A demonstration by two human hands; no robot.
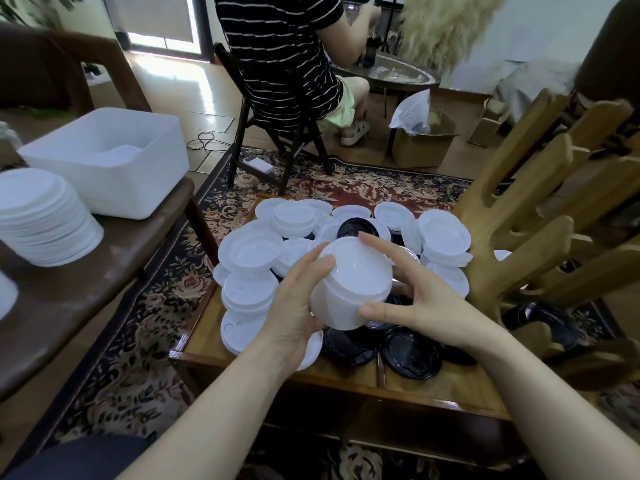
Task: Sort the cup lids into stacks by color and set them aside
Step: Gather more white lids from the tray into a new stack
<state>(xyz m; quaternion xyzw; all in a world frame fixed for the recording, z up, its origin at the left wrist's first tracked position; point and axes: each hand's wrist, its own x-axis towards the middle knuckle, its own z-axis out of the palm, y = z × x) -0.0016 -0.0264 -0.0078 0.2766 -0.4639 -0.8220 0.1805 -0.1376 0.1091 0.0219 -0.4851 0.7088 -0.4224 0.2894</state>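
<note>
Your left hand [294,299] and right hand [426,292] hold a stack of lids [349,285] between them, above the low bench [346,379] in front of you. Loose lids [252,247] lie heaped on that bench, mostly to the left and behind the stack you hold; more lids [408,351] lie on its near right part. To your left stands a second bench [86,292], carrying a lid stack [41,216] with a tub [110,161] behind it. To your right, beside the low bench, rises a wooden rack [540,216]. Behind the low bench a person [287,57] sits on a chair [277,140] on the rug [363,181], back to you, at a round table [391,71], with a cardboard box [426,140] on the floor under it.
</note>
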